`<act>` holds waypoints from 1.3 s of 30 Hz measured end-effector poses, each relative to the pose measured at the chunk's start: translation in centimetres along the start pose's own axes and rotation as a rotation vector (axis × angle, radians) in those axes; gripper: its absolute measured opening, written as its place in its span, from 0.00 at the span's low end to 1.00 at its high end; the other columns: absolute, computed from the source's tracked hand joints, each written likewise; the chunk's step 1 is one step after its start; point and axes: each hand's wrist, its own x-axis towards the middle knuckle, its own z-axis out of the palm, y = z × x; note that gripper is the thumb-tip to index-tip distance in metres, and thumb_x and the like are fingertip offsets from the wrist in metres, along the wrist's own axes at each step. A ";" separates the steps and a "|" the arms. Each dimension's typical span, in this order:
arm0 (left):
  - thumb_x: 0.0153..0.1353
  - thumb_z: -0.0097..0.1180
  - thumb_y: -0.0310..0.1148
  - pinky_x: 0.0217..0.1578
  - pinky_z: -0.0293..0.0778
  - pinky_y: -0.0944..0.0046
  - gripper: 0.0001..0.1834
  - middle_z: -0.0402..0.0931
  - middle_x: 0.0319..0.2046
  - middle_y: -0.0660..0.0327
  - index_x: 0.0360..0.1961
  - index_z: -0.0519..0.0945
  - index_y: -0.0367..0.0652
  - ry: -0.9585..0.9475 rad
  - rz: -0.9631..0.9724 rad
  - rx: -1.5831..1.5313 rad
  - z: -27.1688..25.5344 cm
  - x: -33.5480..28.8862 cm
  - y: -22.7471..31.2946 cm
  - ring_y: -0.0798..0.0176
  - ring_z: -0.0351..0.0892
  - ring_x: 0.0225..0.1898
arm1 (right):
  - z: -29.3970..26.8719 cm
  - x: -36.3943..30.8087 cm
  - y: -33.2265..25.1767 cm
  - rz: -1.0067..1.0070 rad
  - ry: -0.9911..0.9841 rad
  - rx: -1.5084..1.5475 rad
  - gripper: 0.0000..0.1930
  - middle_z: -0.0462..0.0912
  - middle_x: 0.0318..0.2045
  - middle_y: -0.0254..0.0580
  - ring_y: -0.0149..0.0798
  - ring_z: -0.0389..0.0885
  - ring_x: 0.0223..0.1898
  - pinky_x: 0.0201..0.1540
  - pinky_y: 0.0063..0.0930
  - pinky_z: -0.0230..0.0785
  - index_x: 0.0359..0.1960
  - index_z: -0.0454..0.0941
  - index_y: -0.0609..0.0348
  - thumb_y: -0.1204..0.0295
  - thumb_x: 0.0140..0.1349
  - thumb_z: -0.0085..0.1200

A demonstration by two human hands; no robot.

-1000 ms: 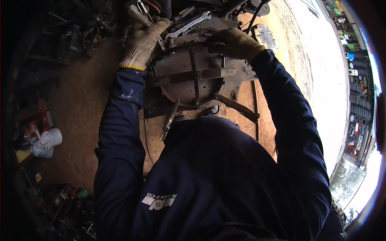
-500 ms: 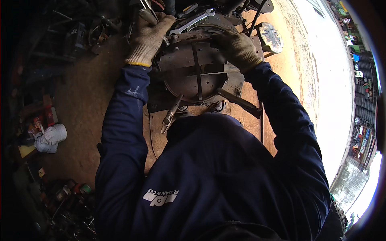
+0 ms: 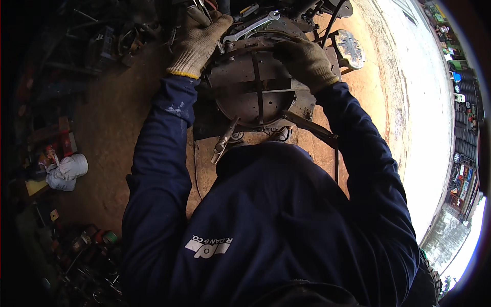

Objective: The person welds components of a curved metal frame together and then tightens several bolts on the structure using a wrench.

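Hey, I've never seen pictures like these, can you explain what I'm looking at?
There's no robot: these are a person's gloved left hand and right hand, reaching out from dark blue sleeves. One wide fisheye camera on the person's head looks down, so straight edges bend. Between and below the hands is a round, dark metal piece with crossed bars. Beyond it, a wrench lies among metal parts. The left hand is closed around what looks like a metal tool. The right is at the round piece's far edge; shadow hides whether it holds anything.

A workshop, shown by the wrench (image 3: 252,27) and jumbled metal parts (image 3: 84,250).
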 end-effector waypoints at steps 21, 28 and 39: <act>0.65 0.66 0.31 0.42 0.78 0.66 0.09 0.84 0.39 0.64 0.43 0.84 0.38 -0.076 0.075 0.102 1.7 1.9 -1.5 0.71 0.81 0.38 | -3.4 6.1 0.0 -0.003 -0.146 0.818 0.45 0.78 0.54 0.53 0.42 0.76 0.56 0.61 0.35 0.70 0.70 0.65 0.63 0.36 0.66 0.53; 0.66 0.64 0.35 0.40 0.77 0.65 0.14 0.84 0.40 0.62 0.47 0.82 0.38 -0.250 0.118 0.478 -0.3 1.9 -2.8 0.68 0.81 0.38 | -2.5 13.3 -6.5 -0.430 -0.241 0.580 0.49 0.69 0.67 0.52 0.46 0.63 0.71 0.73 0.45 0.54 0.74 0.56 0.60 0.39 0.62 0.60; 0.66 0.65 0.40 0.40 0.77 0.64 0.17 0.84 0.40 0.60 0.48 0.82 0.38 -0.363 0.563 1.498 -0.9 0.5 -2.9 0.66 0.82 0.39 | 0.7 17.0 -7.1 -0.482 -0.191 0.507 0.55 0.73 0.65 0.44 0.44 0.67 0.68 0.76 0.47 0.48 0.75 0.50 0.55 0.41 0.56 0.68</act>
